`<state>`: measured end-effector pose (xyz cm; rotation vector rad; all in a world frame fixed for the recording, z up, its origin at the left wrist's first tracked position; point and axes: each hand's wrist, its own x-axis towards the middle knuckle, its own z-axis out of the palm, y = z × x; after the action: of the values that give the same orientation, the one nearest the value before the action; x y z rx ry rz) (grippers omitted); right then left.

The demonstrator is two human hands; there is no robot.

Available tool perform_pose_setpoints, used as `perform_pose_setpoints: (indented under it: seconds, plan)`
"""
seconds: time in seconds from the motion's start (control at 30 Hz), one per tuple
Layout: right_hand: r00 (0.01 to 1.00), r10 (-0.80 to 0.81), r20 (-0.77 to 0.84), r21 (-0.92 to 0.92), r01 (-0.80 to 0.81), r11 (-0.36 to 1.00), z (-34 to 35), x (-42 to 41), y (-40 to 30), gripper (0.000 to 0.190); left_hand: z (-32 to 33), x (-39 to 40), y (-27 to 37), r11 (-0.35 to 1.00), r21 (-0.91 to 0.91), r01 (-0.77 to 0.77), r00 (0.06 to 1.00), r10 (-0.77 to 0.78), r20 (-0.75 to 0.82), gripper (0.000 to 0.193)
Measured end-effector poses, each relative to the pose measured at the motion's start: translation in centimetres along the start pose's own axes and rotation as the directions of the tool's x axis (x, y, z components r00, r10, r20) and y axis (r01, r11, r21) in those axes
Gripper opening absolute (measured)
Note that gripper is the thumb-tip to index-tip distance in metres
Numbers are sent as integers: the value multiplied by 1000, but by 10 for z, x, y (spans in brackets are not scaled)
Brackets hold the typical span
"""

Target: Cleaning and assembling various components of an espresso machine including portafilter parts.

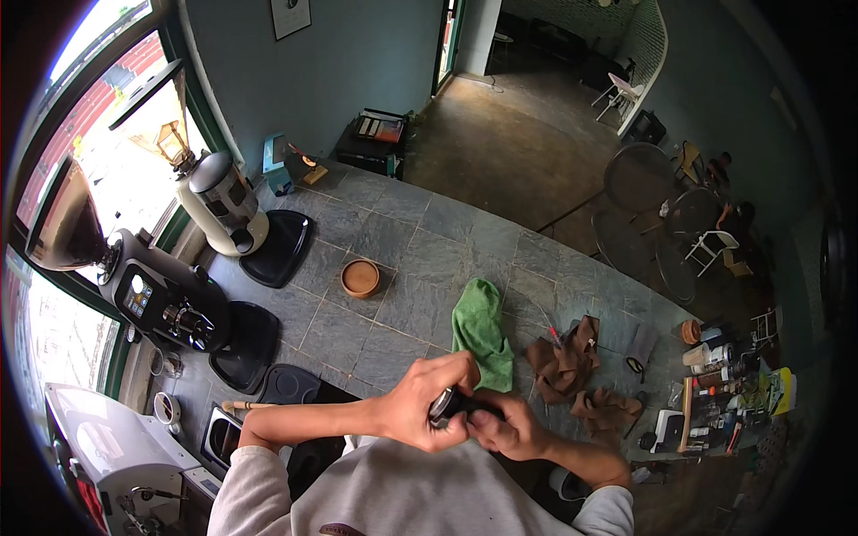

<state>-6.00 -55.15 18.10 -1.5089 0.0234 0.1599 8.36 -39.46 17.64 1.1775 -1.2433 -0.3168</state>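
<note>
In front of my chest, my left hand [432, 402] is closed around a dark object with a shiny metal rim [442, 407]; it may be a portafilter, but my fingers hide much of it. My right hand [509, 425] grips the black part of the same object, close against the left. A green cloth [479, 328] lies on the tiled counter [402, 295] just beyond my hands. Crumpled brown cloths [563, 362] rest to the right of it. Farther off to the left is a small round brown dish [360, 278].
Two coffee grinders [167, 295] with black trays [278, 248] stand at the left by the window. An espresso machine [114, 429] is at the lower left, near a brush [248, 405] and a cup [165, 407]. Jars, bottles and a scale [668, 431] crowd the right end.
</note>
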Motion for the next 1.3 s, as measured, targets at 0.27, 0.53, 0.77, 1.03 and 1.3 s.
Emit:
perform_pose_setpoints:
  seconds: [0.27, 0.53, 0.77, 1.03, 1.3]
  plan:
    - [802, 356, 479, 677, -596, 432, -8, 8, -3, 50, -10, 0, -3, 1000, -10, 1, 1000, -1, 14, 26]
    - [803, -576, 153, -920, 329, 214, -12, 23, -18, 50, -24, 13, -7, 991, 40, 131, 980, -124, -157, 22]
    - [965, -258, 52, -473, 251, 845, -4, 8, 3, 34, -19, 17, 11, 994, 110, -20, 999, 15, 45, 23]
    - [980, -180, 86, -280, 197, 939, -1, -7, 11, 34, -11, 4, 10, 997, 4, 72, 977, -72, 199, 26]
    - [991, 60, 122, 74, -69, 995, -3, -11, 13, 39, 0, -5, 7, 998, -51, 40, 991, -33, 130, 29]
